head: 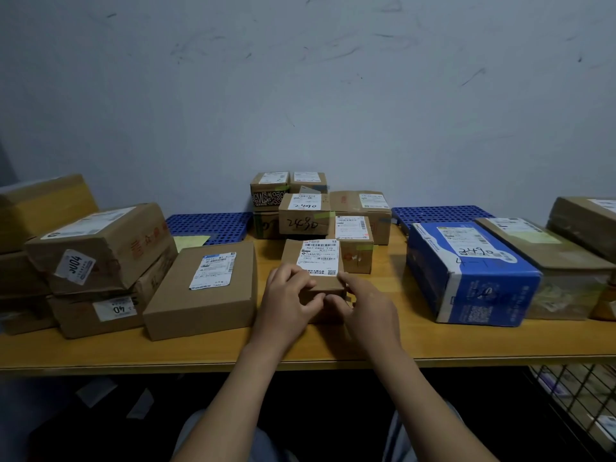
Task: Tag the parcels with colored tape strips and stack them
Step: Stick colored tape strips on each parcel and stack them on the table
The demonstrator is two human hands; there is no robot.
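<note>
The small parcel [313, 261] sits on the worktop [400, 341] in the lower centre of the frame, and both grips are clamped on its near edge: the left grip [288, 295] curls its fingers over the top rim, the right grip [366, 306] pinches the near right corner, and their fingertips almost meet. Whether a tape strip lies under those fingertips I cannot tell, and that is the first risk: a strip pressed down blind may crease, cling to skin, or land over the white label [320, 258] and hide its barcode. The parcel looks light, so a hard press on its near edge could tip it or slide it. The centre stack [305, 215] just behind is uneven, and one more box set on it carelessly may topple it. Counted: one parcel in hand; six in the centre stack, three showing a pale green strip; at least four brown cartons at the left of the frame, the flat carton [203, 288] among them; at the right one blue carton [466, 271] and at least two more; two blue perforated mats [208, 225] at the back; one yellow sheet [191, 241]
</note>
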